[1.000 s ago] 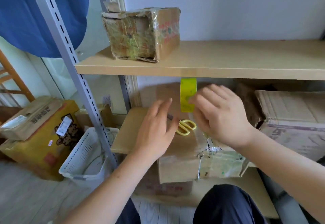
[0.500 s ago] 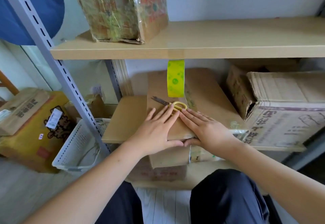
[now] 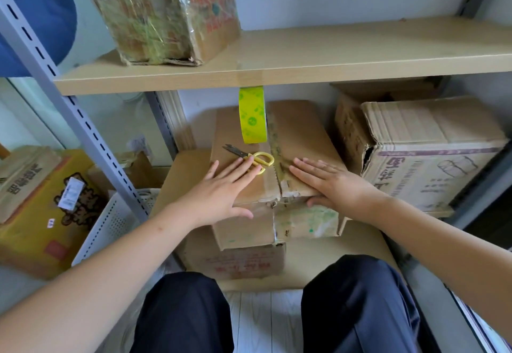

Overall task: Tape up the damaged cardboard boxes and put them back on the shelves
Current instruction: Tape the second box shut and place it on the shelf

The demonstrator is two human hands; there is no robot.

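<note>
Head view showed a wooden shelf against a pale wall. Both hands, left and right, pressed flat, fingers straight, on a cardboard box running lengthwise toward the wall.

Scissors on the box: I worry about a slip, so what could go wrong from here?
The scissors lie loose on the box, with the left hand touching their handle; sliding or lifting the box could tip them off. The box overhangs the carton below, so pressing near its front edge might tilt it. The hanging tape may stick to a hand.
</note>
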